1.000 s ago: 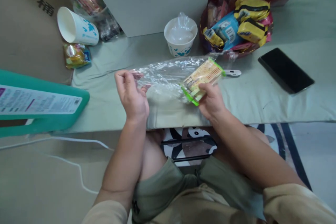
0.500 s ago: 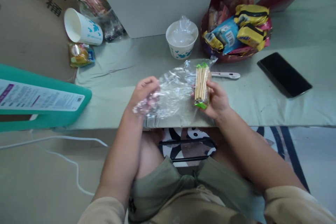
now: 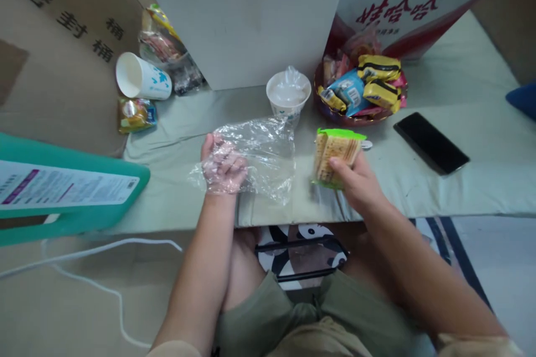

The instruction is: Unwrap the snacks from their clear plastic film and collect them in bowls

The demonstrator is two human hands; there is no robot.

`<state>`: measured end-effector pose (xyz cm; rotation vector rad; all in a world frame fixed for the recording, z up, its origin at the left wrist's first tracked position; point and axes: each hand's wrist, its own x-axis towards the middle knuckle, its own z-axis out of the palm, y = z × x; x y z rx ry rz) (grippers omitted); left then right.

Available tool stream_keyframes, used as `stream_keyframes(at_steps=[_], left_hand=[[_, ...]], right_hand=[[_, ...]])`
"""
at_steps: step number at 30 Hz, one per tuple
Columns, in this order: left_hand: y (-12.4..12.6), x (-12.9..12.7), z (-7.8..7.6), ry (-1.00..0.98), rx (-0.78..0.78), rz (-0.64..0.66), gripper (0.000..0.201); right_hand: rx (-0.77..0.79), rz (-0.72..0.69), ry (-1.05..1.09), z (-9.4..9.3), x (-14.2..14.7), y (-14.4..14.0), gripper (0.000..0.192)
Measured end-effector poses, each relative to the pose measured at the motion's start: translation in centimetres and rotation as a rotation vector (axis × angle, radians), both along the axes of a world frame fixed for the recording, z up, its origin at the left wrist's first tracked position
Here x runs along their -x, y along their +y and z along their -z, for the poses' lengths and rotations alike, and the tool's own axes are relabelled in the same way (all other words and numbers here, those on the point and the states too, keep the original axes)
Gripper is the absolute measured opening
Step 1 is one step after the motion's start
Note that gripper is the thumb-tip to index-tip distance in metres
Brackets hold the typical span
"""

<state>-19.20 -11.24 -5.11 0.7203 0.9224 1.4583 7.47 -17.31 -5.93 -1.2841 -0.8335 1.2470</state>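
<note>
Knees in olive shorts fill the bottom of the view, with a panda-print stool [image 3: 302,245] showing between them and a white cable [image 3: 104,256] trailing over the floor to the left. Both forearms reach up to the near edge of a low surface under a pale green cloth [image 3: 419,184]. Half a second ago the two hands worked together on one bundle, the biscuits lying against the clear plastic; now they have drawn apart. The left hand [image 3: 223,167] rests on the cloth, its fingers curled loosely together under a fold of the clear plastic bag [image 3: 259,156], which drapes over the knuckles and spreads crumpled to the right. The right hand [image 3: 354,181] has come free of the plastic and holds the biscuit packet [image 3: 335,156] clear of the bag, fingers and thumb clamped on its lower end, its green-edged top pointing away from the body. A bare strip of cloth separates packet and bag. Just beyond the bag stands a white paper cup [image 3: 288,95] lined with thin plastic. To its right, a dark red bowl [image 3: 349,118] is heaped with wrapped snacks, and a black phone [image 3: 431,142] lies flat, further right. At far left, a second paper cup [image 3: 142,78] lies on its side above a small snack packet [image 3: 136,114], with a teal box [image 3: 62,189] nearer. A white box [image 3: 251,17] and a red-lettered carton [image 3: 397,17] close the back.
</note>
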Motion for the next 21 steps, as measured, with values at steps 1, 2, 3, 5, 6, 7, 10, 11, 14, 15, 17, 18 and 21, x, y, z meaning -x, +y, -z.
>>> stream_keyframes(at_steps=[1,2,3,5,6,7,10,11,14,15,17,18,21], left_hand=[[0.1,0.0,-0.1,-0.009,-0.006,0.039,0.051],[0.2,0.0,-0.2,-0.025,-0.007,0.071,0.050],[0.3,-0.1,-0.3,-0.048,0.000,0.094,0.049],[0.3,-0.2,-0.7,-0.095,0.037,0.087,0.049],[0.4,-0.2,-0.9,-0.111,0.069,0.077,0.048],[0.4,-0.3,-1.1,-0.122,0.104,0.065,0.047],[0.3,-0.6,-1.6,-0.138,0.196,0.075,0.045],[0.3,-0.7,-1.7,-0.135,0.217,0.102,0.044],[0.3,-1.3,-1.6,-0.091,0.255,0.179,0.038],[0.2,-1.5,-1.4,-0.050,0.260,0.181,0.035],[-0.1,-1.9,-0.6,0.120,0.241,0.146,0.028],[-0.3,-2.0,-0.1,0.259,0.217,0.115,0.025],[-1.1,-1.3,1.3,0.737,0.135,-0.025,0.009]], right_hand=[[-0.062,0.012,-0.131,-1.1,-0.9,0.7,0.045],[-0.128,0.045,-0.244,-2.4,-1.9,1.7,0.040],[-0.192,0.080,-0.342,-3.8,-3.0,3.2,0.038],[-0.294,0.155,-0.531,-6.8,-5.0,7.2,0.038],[-0.296,0.160,-0.638,-8.3,-5.8,9.3,0.034],[-0.270,0.152,-0.750,-9.6,-6.4,11.2,0.032],[0.027,0.169,-1.169,-12.1,-6.4,13.8,0.038],[-0.009,0.140,-1.292,-12.2,-5.7,13.2,0.038],[-0.486,0.029,-1.221,-9.7,-2.4,8.0,0.023],[-0.564,-0.053,-1.109,-8.0,-1.0,5.7,0.016],[-0.684,-0.261,-1.003,-4.2,1.5,1.6,0.014],[-0.721,-0.400,-0.964,-2.3,2.5,0.0,0.017],[-0.748,-0.687,-1.031,1.8,3.9,-2.7,0.038]])
